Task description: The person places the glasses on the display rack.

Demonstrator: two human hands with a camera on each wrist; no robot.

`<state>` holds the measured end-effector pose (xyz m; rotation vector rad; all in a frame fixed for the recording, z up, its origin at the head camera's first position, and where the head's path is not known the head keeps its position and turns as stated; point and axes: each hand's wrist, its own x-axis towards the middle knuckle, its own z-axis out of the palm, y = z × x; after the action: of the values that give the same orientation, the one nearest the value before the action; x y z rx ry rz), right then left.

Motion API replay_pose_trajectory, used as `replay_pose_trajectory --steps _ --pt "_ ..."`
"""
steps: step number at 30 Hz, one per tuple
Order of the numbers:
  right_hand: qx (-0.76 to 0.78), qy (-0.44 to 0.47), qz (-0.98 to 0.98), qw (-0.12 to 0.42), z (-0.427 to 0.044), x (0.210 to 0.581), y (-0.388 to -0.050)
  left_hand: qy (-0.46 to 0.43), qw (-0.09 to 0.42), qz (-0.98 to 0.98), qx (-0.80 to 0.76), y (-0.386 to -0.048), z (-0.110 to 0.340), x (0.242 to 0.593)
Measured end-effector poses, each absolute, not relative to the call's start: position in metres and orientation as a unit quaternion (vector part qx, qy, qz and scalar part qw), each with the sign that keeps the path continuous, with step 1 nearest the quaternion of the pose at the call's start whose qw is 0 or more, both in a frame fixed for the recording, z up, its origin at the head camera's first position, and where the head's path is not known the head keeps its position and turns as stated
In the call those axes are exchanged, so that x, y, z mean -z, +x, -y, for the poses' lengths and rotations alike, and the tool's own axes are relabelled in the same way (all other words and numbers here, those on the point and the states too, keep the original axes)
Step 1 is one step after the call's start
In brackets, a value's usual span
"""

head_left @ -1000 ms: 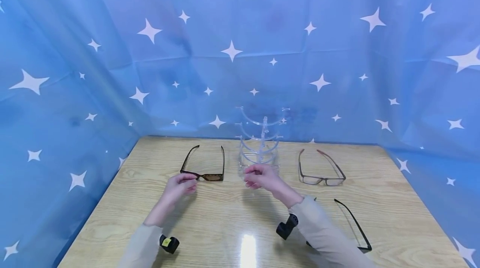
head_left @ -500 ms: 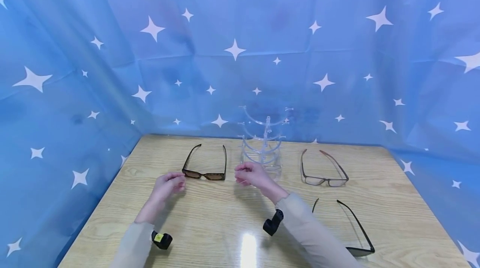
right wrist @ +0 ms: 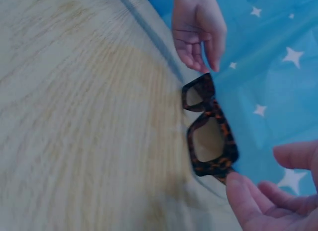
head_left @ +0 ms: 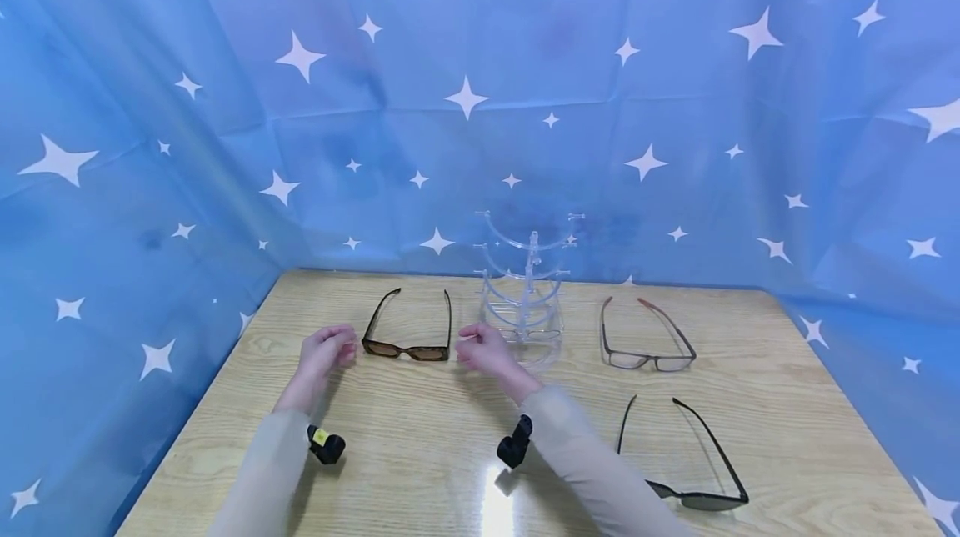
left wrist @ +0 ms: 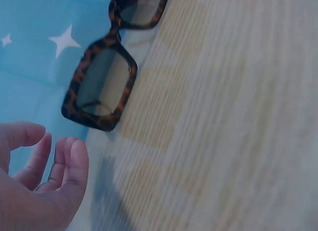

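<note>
Tortoiseshell sunglasses stand on the table with their temples pointing back; their frame also fills the middle of the right wrist view. Just left of them is my left hand, fingers loosely bent and holding nothing; in the left wrist view a gap separates it from the frame's corner. At the sunglasses' right end is my right hand, thumb and fingers apart in the right wrist view, fingertips close by the hinge; whether they touch it, I cannot tell.
A clear multi-tier display stand is behind my right hand, with thin-rimmed glasses low on it. Brown-framed glasses lie to its right. Dark sunglasses lie near the front right, partly behind my sleeve. A starry blue cloth hangs behind the table.
My right hand has moved left from before the stand to the sunglasses' right end. My left hand has drawn back left from their left lens. More of the dark sunglasses shows.
</note>
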<state>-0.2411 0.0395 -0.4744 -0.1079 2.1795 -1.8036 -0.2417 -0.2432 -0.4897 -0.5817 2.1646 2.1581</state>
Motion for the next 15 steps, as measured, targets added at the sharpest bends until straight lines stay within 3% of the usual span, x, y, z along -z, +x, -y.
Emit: replay_pose_trajectory --steps 7,15 --pt "0.614 -0.022 -0.778 0.133 -0.022 0.486 -0.245 -0.191 0.022 -0.723 -0.663 -0.259 0.247 0.495" --pt "0.616 0.022 -0.781 0.097 -0.007 0.494 -0.249 -0.17 0.078 -0.717 -0.671 -0.272 0.248 0.493"
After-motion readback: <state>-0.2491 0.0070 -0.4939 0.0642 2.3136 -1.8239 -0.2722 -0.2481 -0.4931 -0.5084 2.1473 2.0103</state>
